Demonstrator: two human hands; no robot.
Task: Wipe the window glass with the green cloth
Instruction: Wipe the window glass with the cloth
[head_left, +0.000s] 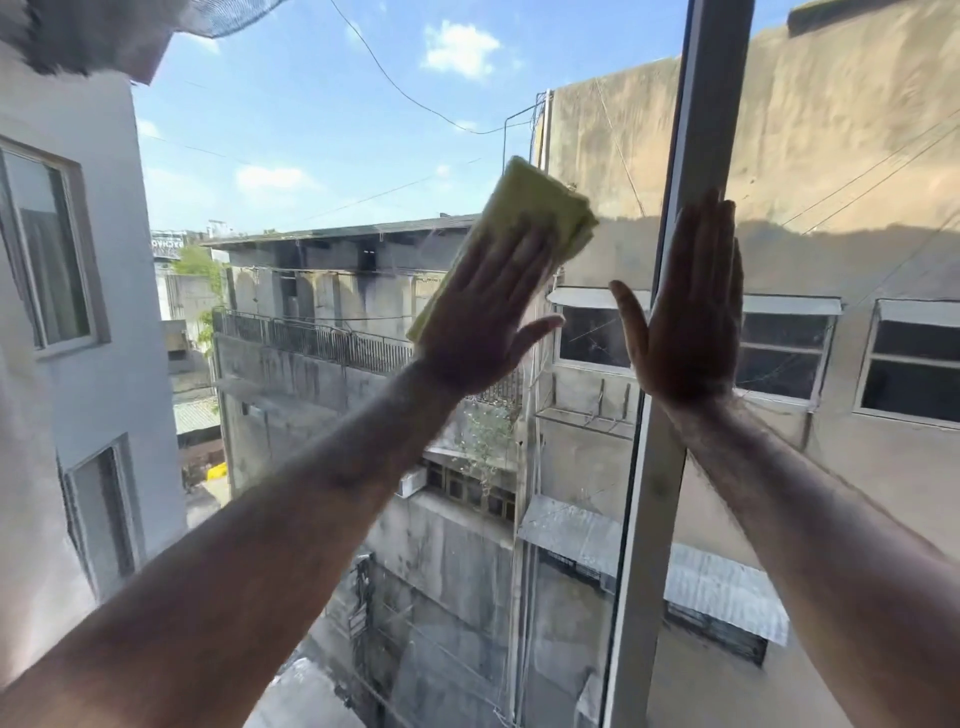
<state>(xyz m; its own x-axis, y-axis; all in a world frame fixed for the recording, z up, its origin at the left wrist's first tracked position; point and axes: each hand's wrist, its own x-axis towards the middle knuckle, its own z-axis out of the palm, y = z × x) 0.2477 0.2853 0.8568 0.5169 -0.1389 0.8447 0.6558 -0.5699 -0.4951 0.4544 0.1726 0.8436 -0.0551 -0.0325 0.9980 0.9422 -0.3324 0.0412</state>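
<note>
The window glass (322, 156) fills the view, with buildings and sky behind it. A folded green cloth (530, 208) lies flat against the pane near the middle. My left hand (488, 317) presses it to the glass with the palm and spread fingers, thumb sticking out to the right; the cloth's upper end shows above the fingertips. My right hand (685, 312) rests flat and open, fingers together and pointing up, over the grey vertical window frame (696, 130) just right of the cloth. It holds nothing.
The grey frame runs from top to bottom right of centre and splits the glass into two panes. Another pane (857, 208) lies to its right. A dark blurred shape (104, 31) hangs at the top left corner.
</note>
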